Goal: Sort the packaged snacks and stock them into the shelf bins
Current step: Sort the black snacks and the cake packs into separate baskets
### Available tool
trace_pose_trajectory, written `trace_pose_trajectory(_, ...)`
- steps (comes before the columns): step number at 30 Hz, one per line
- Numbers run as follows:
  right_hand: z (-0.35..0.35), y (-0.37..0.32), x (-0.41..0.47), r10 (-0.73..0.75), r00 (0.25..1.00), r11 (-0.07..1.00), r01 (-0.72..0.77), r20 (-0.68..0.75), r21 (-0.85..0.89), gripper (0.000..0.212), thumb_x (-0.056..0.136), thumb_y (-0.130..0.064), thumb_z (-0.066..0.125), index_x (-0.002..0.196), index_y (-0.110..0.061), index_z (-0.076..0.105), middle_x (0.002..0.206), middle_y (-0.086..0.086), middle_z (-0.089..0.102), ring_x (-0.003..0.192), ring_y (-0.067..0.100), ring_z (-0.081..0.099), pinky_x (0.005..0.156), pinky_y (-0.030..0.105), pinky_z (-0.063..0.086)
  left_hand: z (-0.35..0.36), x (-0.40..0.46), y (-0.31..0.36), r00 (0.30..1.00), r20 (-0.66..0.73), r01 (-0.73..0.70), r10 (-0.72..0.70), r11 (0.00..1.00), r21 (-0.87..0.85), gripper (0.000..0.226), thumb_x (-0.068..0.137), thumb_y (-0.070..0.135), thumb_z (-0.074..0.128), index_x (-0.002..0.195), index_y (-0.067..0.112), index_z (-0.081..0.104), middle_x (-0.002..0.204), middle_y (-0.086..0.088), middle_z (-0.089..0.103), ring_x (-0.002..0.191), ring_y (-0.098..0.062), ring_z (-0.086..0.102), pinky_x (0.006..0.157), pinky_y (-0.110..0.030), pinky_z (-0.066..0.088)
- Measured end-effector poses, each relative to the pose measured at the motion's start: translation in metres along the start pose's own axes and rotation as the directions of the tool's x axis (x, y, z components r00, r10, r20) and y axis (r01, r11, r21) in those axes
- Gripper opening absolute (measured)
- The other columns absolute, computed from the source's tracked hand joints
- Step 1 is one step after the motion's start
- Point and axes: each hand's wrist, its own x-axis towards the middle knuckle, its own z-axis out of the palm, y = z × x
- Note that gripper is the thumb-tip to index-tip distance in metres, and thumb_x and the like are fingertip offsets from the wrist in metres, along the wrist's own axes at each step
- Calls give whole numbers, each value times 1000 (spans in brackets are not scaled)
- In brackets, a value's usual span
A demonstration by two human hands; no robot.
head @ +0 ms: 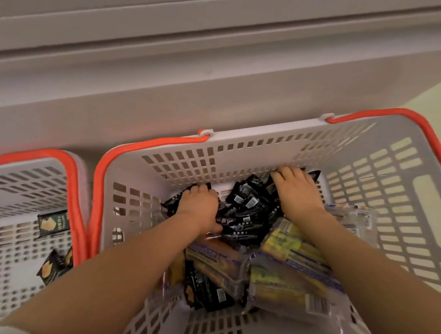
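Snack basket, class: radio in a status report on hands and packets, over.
Both hands down in the big basket: left hand and right hand on the black packets. Yellow packs piled nearer. Two dark packets already in the side basket. Nothing blocking.

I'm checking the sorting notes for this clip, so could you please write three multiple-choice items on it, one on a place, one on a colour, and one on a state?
1. Where do the black packets under the hands lie?
A. At the far end of the big basket
B. On the floor
C. On a shelf

2. What colour are the basket handles?
A. Blue
B. Orange-red
C. Green

3. What is the left hand doing?
A. Hanging outside the basket
B. Holding a bottle
C. Reaching down among the black packets

Answers:
1 A: the packets are piled against the basket's far wall, beyond the yellow packs.
2 B: the handles along both baskets' rims are orange-red.
3 C: it is down in the pile, as is the right hand.
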Motion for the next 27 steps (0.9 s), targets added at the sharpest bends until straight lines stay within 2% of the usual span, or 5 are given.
trace_pose_trajectory(6,-3,-4,-2,-19,1000,995,17,-14,-96,44,84,-2,51,127,-7,42,130,14,39,121,31,36,104,39,30,-7,-7,-1,998,25,54,-52,994,-92,77,71,57,67,128,9,44,129,-12,41,122,-29,39,99,-38,35)
trace_pose_trajectory(12,3,-9,-6,40,983,990,-63,180,124,37,92,-12,54,125,-10,38,126,14,48,112,32,50,81,39,41,-8,-20,-5,977,-128,-205,170,912,-355,75,74,37,72,134,14,34,126,-6,52,110,-22,52,88,-30,43)
trace_pose_trajectory(20,14,-11,-6,23,988,955,-66,150,288,52,94,-32,53,139,-14,34,139,9,42,122,31,44,94,44,42,6,-12,-3,967,6,-220,254,848,-483,73,83,33,65,141,15,26,150,1,20,129,-18,36,101,-29,38)
trace_pose_trajectory(25,16,-13,0,46,978,959,-100,205,264,58,93,-34,54,142,-17,29,139,9,48,131,35,33,101,49,33,8,-1,7,993,-48,-113,106,783,-612,92,81,22,68,148,17,6,144,-14,37,122,-26,46,98,-33,43)
trace_pose_trajectory(27,17,-13,2,41,982,957,-91,184,274,53,93,-34,55,140,-18,36,138,7,50,130,34,34,103,48,32,7,5,7,994,-50,-111,101,797,-593,86,82,20,66,149,14,13,144,-14,38,127,-26,43,100,-29,37)
